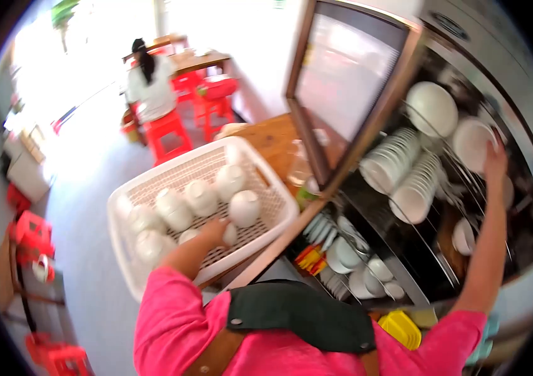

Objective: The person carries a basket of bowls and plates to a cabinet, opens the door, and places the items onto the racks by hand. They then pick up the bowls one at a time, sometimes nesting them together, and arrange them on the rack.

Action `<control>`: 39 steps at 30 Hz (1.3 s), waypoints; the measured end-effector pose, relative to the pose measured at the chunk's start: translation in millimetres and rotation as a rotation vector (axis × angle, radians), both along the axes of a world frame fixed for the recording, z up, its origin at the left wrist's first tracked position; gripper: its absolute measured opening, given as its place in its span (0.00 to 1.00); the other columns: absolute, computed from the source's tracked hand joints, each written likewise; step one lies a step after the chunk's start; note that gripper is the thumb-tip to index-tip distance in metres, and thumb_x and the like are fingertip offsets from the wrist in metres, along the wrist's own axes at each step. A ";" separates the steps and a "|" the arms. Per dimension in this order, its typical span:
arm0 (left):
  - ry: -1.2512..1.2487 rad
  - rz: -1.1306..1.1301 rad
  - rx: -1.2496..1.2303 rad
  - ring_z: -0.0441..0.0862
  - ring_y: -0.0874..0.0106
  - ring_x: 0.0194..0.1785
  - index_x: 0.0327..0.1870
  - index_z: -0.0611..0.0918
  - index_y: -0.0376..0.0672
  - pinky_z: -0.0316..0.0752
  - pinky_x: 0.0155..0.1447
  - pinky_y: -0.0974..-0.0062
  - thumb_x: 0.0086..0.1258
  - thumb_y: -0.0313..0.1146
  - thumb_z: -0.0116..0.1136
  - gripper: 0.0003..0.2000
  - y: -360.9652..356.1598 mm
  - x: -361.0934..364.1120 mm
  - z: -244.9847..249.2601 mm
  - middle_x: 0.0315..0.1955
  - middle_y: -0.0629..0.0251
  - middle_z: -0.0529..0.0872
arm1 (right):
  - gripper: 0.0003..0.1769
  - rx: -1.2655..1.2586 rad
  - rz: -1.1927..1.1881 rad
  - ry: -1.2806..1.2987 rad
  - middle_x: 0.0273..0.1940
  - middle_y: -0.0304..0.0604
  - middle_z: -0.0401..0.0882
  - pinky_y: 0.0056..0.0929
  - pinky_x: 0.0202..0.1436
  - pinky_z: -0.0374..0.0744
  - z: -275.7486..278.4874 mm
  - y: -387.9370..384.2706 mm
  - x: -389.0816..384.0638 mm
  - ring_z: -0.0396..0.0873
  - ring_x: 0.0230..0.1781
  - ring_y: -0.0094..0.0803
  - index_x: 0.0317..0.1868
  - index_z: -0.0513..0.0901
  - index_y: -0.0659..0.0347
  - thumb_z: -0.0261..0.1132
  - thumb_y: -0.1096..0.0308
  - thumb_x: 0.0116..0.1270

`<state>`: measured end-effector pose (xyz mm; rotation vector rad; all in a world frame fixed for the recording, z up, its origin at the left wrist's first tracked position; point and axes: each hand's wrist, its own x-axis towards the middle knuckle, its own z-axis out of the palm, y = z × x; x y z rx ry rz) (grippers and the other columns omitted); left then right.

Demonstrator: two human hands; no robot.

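Head view: right hand (pixel 495 156) has a round, smooth white bowl (pixel 472 145) by its edge in the cabinet, facing kinda unclear; nested bowls (pixel 390 161) slant lengthwise nearby. Left hand (pixel 216 233)'s in a latticed plastic basket (pixel 269 207), grip unreadable.

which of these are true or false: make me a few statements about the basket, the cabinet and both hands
1. The left hand is inside the white basket. True.
2. The right hand is also in the basket. False: the right hand is at a white bowl in the cabinet.
3. The basket contains only red cups. False: the cups are white.
4. The cabinet door stands open. True.
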<state>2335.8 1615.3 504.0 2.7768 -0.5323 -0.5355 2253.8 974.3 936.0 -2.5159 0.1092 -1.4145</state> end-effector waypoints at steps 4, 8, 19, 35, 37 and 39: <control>0.047 0.140 -0.168 0.67 0.49 0.55 0.61 0.64 0.52 0.66 0.57 0.56 0.31 0.43 0.75 0.47 17.0 -1.1 14.1 0.53 0.47 0.67 | 0.23 -0.100 -0.085 0.178 0.56 0.53 0.69 0.35 0.56 0.69 2.8 -31.9 33.1 0.72 0.53 0.43 0.62 0.63 0.60 0.49 0.69 0.66; -0.065 0.265 -0.454 0.68 0.54 0.56 0.62 0.64 0.50 0.66 0.59 0.58 0.33 0.45 0.75 0.47 33.5 9.1 10.0 0.54 0.49 0.67 | 0.28 -0.043 -0.332 0.402 0.59 0.53 0.65 0.41 0.50 0.73 10.0 -101.8 63.9 0.69 0.55 0.48 0.64 0.58 0.59 0.50 0.60 0.66; 0.841 0.374 -2.000 0.71 0.64 0.57 0.60 0.66 0.51 0.66 0.59 0.60 0.64 0.65 0.25 0.33 9.5 -31.2 132.5 0.54 0.65 0.72 | 0.22 -0.318 -0.022 -0.104 0.51 0.50 0.73 0.27 0.48 0.73 -4.7 111.2 -13.5 0.75 0.47 0.35 0.54 0.70 0.64 0.55 0.57 0.66; 0.030 0.057 -0.567 0.65 0.55 0.61 0.64 0.57 0.39 0.61 0.62 0.64 0.60 0.44 0.57 0.34 -17.8 -10.7 86.6 0.58 0.46 0.65 | 0.21 0.374 0.353 -0.360 0.54 0.53 0.67 0.35 0.59 0.64 -128.4 258.8 -46.5 0.65 0.56 0.39 0.55 0.67 0.68 0.55 0.71 0.62; 0.087 0.186 -0.121 0.63 0.50 0.61 0.64 0.56 0.38 0.59 0.64 0.63 0.50 0.47 0.65 0.43 31.4 -8.6 43.9 0.58 0.44 0.65 | 0.23 -0.310 0.052 -0.519 0.55 0.54 0.67 0.36 0.58 0.66 -78.2 197.4 -52.2 0.68 0.55 0.46 0.56 0.66 0.67 0.51 0.76 0.58; 0.152 0.213 0.161 0.62 0.48 0.61 0.65 0.55 0.40 0.61 0.63 0.62 0.39 0.48 0.71 0.51 68.1 -15.2 16.3 0.58 0.44 0.62 | 0.27 -0.415 -0.140 -0.371 0.51 0.48 0.71 0.36 0.54 0.70 -32.1 172.6 -55.3 0.71 0.51 0.49 0.56 0.68 0.57 0.52 0.81 0.52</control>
